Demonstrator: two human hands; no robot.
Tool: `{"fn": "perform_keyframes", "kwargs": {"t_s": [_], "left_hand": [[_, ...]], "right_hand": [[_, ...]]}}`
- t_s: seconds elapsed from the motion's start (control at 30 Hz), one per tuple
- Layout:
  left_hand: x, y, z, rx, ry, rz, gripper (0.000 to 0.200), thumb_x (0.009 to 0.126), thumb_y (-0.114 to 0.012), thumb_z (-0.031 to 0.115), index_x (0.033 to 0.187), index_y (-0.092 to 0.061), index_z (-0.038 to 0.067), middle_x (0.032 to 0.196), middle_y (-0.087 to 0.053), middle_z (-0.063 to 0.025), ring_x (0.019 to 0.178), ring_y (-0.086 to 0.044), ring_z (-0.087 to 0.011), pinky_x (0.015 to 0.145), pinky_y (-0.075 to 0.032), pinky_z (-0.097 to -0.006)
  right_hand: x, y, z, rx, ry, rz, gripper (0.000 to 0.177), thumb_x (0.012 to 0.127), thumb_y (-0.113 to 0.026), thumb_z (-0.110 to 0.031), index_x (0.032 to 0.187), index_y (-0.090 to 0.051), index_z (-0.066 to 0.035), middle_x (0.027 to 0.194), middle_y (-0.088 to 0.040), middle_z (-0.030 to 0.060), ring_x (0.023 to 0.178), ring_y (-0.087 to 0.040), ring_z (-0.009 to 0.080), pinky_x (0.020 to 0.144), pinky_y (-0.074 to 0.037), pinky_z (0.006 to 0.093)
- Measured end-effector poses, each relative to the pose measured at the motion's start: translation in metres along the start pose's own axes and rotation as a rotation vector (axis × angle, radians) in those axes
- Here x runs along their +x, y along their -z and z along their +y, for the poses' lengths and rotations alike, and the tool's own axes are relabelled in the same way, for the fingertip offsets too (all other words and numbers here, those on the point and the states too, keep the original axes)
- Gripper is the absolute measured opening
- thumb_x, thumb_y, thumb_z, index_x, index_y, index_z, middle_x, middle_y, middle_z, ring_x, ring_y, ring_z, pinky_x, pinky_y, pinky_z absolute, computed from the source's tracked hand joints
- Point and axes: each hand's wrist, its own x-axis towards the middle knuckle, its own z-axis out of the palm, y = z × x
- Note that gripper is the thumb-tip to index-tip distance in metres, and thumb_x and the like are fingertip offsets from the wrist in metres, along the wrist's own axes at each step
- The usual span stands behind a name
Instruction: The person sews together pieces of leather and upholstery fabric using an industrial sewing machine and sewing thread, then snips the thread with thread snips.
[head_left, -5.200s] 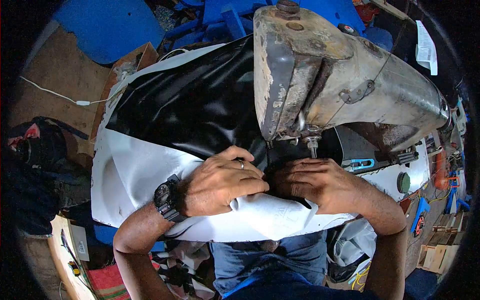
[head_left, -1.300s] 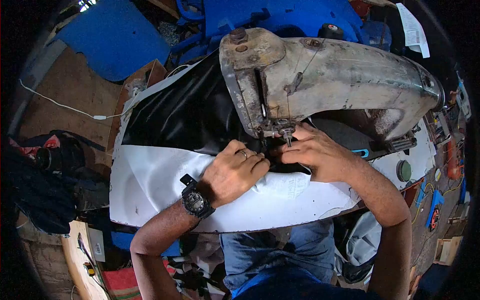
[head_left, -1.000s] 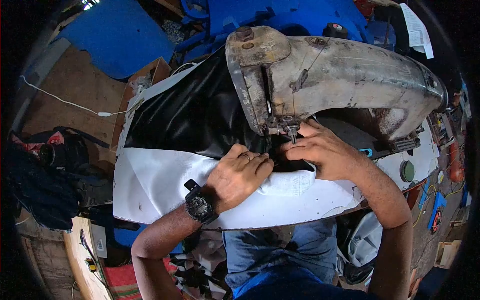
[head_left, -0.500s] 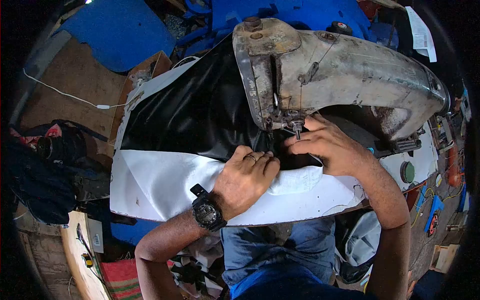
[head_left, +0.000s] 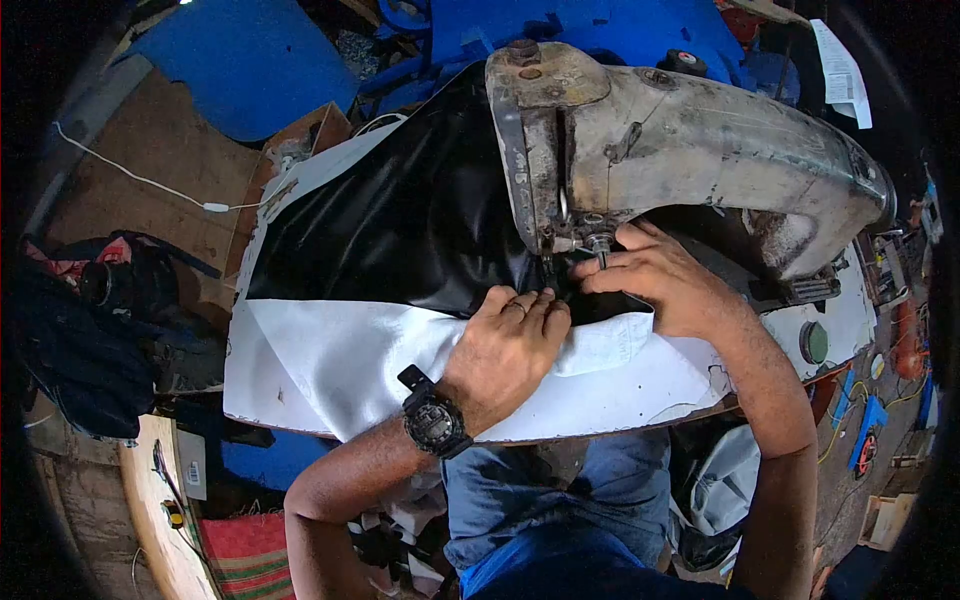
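Observation:
A glossy black sheet [head_left: 390,220] with a white underside [head_left: 360,345] lies under the head of a worn sewing machine [head_left: 700,130]. Its near edge is folded back so the white shows. My left hand [head_left: 510,345], with a black watch [head_left: 435,425] on the wrist, has its fingers curled on the black sheet just in front of the presser foot [head_left: 548,270]. To the right of the foot, my right hand [head_left: 670,280] rests with spread fingers by the metal screw [head_left: 600,248], over the sheet. Its thumb is hard to make out, and the needle tip is hidden.
The white tabletop [head_left: 620,415] has a curved front edge above my lap. A green round lid [head_left: 813,342] sits at its right. Blue sheets [head_left: 240,70] lie behind, and a white cord [head_left: 140,180] crosses the brown board at left. Dark cloth [head_left: 80,340] hangs at far left.
The view has shifted slightly, so the machine head appears farther right. The folded white edge and my left hand have edged a little toward the machine. My right hand stays beside the presser foot.

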Motion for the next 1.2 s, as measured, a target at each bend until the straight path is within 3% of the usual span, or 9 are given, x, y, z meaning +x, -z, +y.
{"fn": "perform_keyframes", "kwargs": {"t_s": [0.37, 0.73, 0.8, 0.87, 0.93, 1.0, 1.07, 1.13, 1.2], "left_hand": [[0.001, -0.002, 0.002, -0.015, 0.019, 0.016, 0.029, 0.082, -0.065, -0.001, 0.111, -0.069, -0.004, 0.118, -0.077, -0.0237, 0.105, -0.077, -0.0274, 0.099, -0.05, -0.0403], [0.01, -0.005, 0.005, -0.002, 0.042, 0.042, 0.027, 0.085, -0.064, 0.006, 0.11, -0.067, -0.003, 0.11, -0.077, -0.0233, 0.104, -0.075, -0.0321, 0.099, -0.05, -0.0425], [0.005, 0.034, -0.008, -0.297, 0.081, -0.147, 0.055, 0.092, -0.076, 0.033, 0.133, -0.065, -0.002, 0.12, -0.075, -0.0253, 0.111, -0.073, -0.0374, 0.105, -0.05, -0.0447], [-0.003, 0.078, -0.034, -0.598, 0.185, -0.25, 0.072, 0.097, -0.074, 0.051, 0.148, -0.061, 0.003, 0.133, -0.071, -0.0278, 0.122, -0.07, -0.0405, 0.112, -0.049, -0.0484], [-0.016, 0.091, -0.082, -0.82, 0.483, -0.191, 0.07, 0.103, -0.062, 0.056, 0.149, -0.06, 0.003, 0.144, -0.068, -0.0215, 0.131, -0.065, -0.0411, 0.113, -0.05, -0.0514], [-0.05, 0.065, -0.134, -0.277, 0.518, -0.11, 0.066, 0.107, -0.056, 0.055, 0.147, -0.063, 0.003, 0.148, -0.065, -0.0196, 0.134, -0.064, -0.0397, 0.114, -0.05, -0.0481], [-0.105, 0.039, -0.126, -0.048, 0.497, -0.295, 0.064, 0.11, -0.049, 0.053, 0.145, -0.064, 0.001, 0.149, -0.063, -0.0228, 0.133, -0.065, -0.0392, 0.113, -0.052, -0.0464], [-0.129, 0.057, -0.074, -0.006, 0.518, -0.414, 0.07, 0.11, -0.044, 0.056, 0.147, -0.061, -0.001, 0.155, -0.056, -0.0275, 0.132, -0.065, -0.0414, 0.114, -0.05, -0.0499], [-0.131, 0.102, 0.008, 0.125, 0.6, -0.624, 0.074, 0.107, -0.05, 0.057, 0.148, -0.057, -0.005, 0.151, -0.057, -0.0307, 0.117, -0.072, -0.045, 0.099, -0.058, -0.051]], "right_hand": [[0.001, -0.005, 0.006, -0.063, -0.006, 0.022, 0.043, 0.079, -0.073, 0.004, 0.12, -0.077, -0.009, 0.145, -0.069, 0.0006, 0.148, -0.048, 0.0306, 0.119, -0.041, 0.0527], [0.007, -0.008, 0.024, -0.104, 0.008, 0.15, 0.043, 0.083, -0.075, -0.008, 0.126, -0.076, -0.011, 0.146, -0.068, 0.0072, 0.137, -0.058, 0.0344, 0.111, -0.051, 0.047], [-0.002, -0.005, 0.009, -0.166, -0.075, 0.203, 0.043, 0.083, -0.075, -0.008, 0.126, -0.076, -0.011, 0.146, -0.067, 0.0077, 0.138, -0.057, 0.0347, 0.115, -0.048, 0.0481], [-0.023, 0.001, -0.02, -0.232, -0.12, 0.294, 0.044, 0.082, -0.075, -0.005, 0.126, -0.075, -0.008, 0.147, -0.066, 0.0086, 0.143, -0.052, 0.0342, 0.12, -0.042, 0.0504], [-0.042, 0.0, -0.039, -0.206, -0.096, 0.304, 0.044, 0.081, -0.075, -0.003, 0.126, -0.075, -0.006, 0.148, -0.065, 0.0086, 0.146, -0.049, 0.0338, 0.122, -0.039, 0.0517], [-0.064, -0.009, -0.066, -0.036, -0.096, 0.316, 0.026, 0.079, -0.074, 0.0, 0.105, -0.075, -0.001, 0.147, -0.067, 0.0078, 0.149, -0.046, 0.0349, 0.123, -0.038, 0.0518], [-0.085, -0.017, -0.084, 0.074, -0.058, 0.332, 0.014, 0.078, -0.074, 0.002, 0.092, -0.073, 0.001, 0.145, -0.067, 0.0085, 0.15, -0.044, 0.037, 0.123, -0.038, 0.0522], [-0.111, -0.026, -0.102, 0.03, -0.085, 0.399, 0.01, 0.082, -0.074, -0.006, 0.088, -0.072, 0.002, 0.142, -0.069, 0.009, 0.148, -0.048, 0.0374, 0.122, -0.038, 0.0519], [-0.136, -0.046, -0.103, 0.025, -0.176, 0.597, 0.009, 0.088, -0.072, -0.005, 0.092, -0.071, 0.003, 0.144, -0.068, 0.0122, 0.145, -0.051, 0.0368, 0.119, -0.042, 0.0499]]}}
